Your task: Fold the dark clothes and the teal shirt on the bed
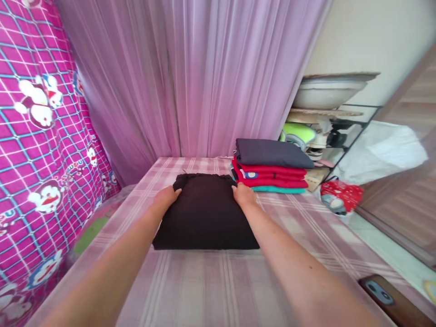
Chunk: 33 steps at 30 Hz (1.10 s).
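A black folded garment (207, 213) lies flat on the checked cloth in front of me, its far edge slightly bunched. My left hand (166, 197) grips its far left side, thumb on top and the other fingers mostly hidden at the edge. On the opposite side, my right hand (244, 194) holds the far right part in the same way, thumb pointing inward. Just beyond my right hand stands a stack of folded clothes, with a dark grey piece (272, 153) on top, red ones (275, 179) below and a teal one (281, 189) at the bottom.
A pink and white checked cloth (190, 286) covers the surface. A phone (391, 297) lies near its right edge. Purple curtains (204, 81) hang behind, and a pink patterned curtain (44, 150) at left. A rack with basins (330, 93) stands at back right.
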### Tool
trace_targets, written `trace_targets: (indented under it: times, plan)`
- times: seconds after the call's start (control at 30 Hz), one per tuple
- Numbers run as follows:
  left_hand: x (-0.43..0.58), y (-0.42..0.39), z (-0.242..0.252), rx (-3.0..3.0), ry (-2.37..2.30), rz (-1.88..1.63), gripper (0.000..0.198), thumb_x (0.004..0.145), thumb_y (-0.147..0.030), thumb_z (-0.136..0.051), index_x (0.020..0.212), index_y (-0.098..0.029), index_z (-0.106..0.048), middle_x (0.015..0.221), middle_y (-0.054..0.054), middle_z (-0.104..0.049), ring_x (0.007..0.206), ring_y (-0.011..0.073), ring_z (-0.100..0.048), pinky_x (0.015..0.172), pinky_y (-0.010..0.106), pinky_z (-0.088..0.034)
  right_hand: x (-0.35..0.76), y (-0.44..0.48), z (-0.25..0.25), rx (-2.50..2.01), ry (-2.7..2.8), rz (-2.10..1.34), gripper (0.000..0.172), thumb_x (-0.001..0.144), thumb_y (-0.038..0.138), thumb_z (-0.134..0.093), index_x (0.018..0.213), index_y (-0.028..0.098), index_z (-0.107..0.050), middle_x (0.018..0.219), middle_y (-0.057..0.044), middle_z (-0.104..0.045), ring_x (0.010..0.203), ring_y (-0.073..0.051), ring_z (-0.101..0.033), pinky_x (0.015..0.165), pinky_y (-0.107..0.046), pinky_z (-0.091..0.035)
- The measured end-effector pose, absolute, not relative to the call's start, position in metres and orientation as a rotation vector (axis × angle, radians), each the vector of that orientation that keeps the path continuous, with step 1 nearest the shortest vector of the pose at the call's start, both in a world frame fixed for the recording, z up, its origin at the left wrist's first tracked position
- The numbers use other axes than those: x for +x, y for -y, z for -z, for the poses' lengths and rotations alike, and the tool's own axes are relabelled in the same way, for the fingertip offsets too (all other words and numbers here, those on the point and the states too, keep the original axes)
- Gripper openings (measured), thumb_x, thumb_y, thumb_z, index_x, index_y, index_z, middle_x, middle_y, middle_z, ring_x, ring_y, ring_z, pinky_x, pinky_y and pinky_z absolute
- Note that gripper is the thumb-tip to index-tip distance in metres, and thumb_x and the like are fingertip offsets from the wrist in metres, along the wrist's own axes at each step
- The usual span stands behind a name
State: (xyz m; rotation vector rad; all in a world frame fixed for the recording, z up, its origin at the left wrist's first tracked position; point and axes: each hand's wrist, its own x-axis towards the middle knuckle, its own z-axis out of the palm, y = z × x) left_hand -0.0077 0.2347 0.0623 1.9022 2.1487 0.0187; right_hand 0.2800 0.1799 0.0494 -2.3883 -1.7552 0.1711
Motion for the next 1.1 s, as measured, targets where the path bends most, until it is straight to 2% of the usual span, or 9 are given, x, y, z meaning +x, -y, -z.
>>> trace_targets:
  times: [0.1,0.17,0.23,0.33,0.43,0.53,0.87,1.1]
  plan:
    - [-0.014,-0.229,-0.089,2.013,-2.213,-0.078,0.062,0.088,-0.053,-0.047,0.135,-0.014,-0.052,0.130,0.020,-0.064,0.118,0.0344,-0.061,0.093,0.044,-0.049,0.278,-0.175,-0.078,-2.335,1.606,-0.055,0.050,0.100,0.039,-0.030,0.138,0.014,-0.051,0.128,-0.020,-0.062,0.116,-0.030,-0.061,0.093,-0.043,-0.048]
    - [-0.004,-0.224,-0.104,2.268,-2.182,-0.242,0.056,0.091,-0.046,-0.043,0.141,-0.019,-0.047,0.138,0.015,-0.059,0.125,0.0314,-0.055,0.101,0.044,-0.044,0.267,-0.174,-0.094,-2.169,1.658,0.052,0.050,0.100,0.039,-0.030,0.142,0.018,-0.048,0.140,-0.016,-0.055,0.125,-0.028,-0.053,0.101,-0.043,-0.043]
    - [0.017,-0.220,-0.110,2.529,-2.019,-0.366,0.051,0.096,-0.040,-0.033,0.140,-0.022,-0.049,0.146,0.011,-0.053,0.134,0.0281,-0.047,0.111,0.045,-0.035,0.250,-0.177,-0.101,-2.010,1.826,0.080,0.050,0.101,0.041,-0.027,0.145,0.025,-0.044,0.151,-0.009,-0.045,0.137,-0.028,-0.040,0.111,-0.049,-0.032]
    - [0.051,-0.220,-0.097,2.552,-1.925,-0.280,0.055,0.097,-0.045,-0.026,0.142,-0.024,-0.049,0.155,0.010,-0.041,0.145,0.0310,-0.031,0.118,0.057,-0.017,0.227,-0.185,-0.091,-2.050,2.001,-0.144,0.055,0.100,0.050,-0.023,0.150,0.033,-0.038,0.162,-0.004,-0.027,0.148,-0.031,-0.019,0.114,-0.064,-0.014]
    - [0.063,-0.225,-0.070,2.339,-1.978,-0.169,0.065,0.095,-0.058,-0.023,0.150,-0.028,-0.039,0.162,0.008,-0.028,0.149,0.0336,-0.020,0.116,0.063,-0.017,0.218,-0.191,-0.069,-2.204,1.988,-0.419,0.061,0.098,0.057,-0.017,0.154,0.035,-0.029,0.166,-0.005,-0.014,0.150,-0.034,-0.010,0.112,-0.069,-0.010]
    - [0.058,-0.230,-0.048,2.278,-1.981,-0.181,0.068,0.093,-0.062,-0.020,0.152,-0.030,-0.033,0.163,0.007,-0.023,0.150,0.0337,-0.017,0.116,0.064,-0.016,0.219,-0.194,-0.055,-2.212,2.004,-0.469,0.062,0.098,0.059,-0.017,0.155,0.035,-0.025,0.166,-0.005,-0.009,0.150,-0.034,-0.005,0.113,-0.068,-0.008]
    - [0.055,-0.232,-0.034,2.205,-1.979,-0.153,0.069,0.092,-0.064,-0.023,0.150,-0.030,-0.038,0.161,0.008,-0.030,0.147,0.0362,-0.025,0.114,0.068,-0.018,0.217,-0.197,-0.048,-2.245,2.039,-0.568,0.063,0.097,0.058,-0.020,0.155,0.035,-0.026,0.167,-0.005,-0.004,0.150,-0.035,-0.001,0.111,-0.070,-0.008]
    - [0.055,-0.224,-0.026,2.224,-1.999,-0.277,0.065,0.094,-0.060,-0.024,0.149,-0.029,-0.040,0.161,0.008,-0.031,0.148,0.0352,-0.024,0.115,0.066,-0.019,0.215,-0.195,-0.039,-2.274,2.049,-0.478,0.062,0.098,0.058,-0.018,0.156,0.036,-0.023,0.167,-0.003,-0.003,0.150,-0.035,0.000,0.112,-0.070,-0.007]
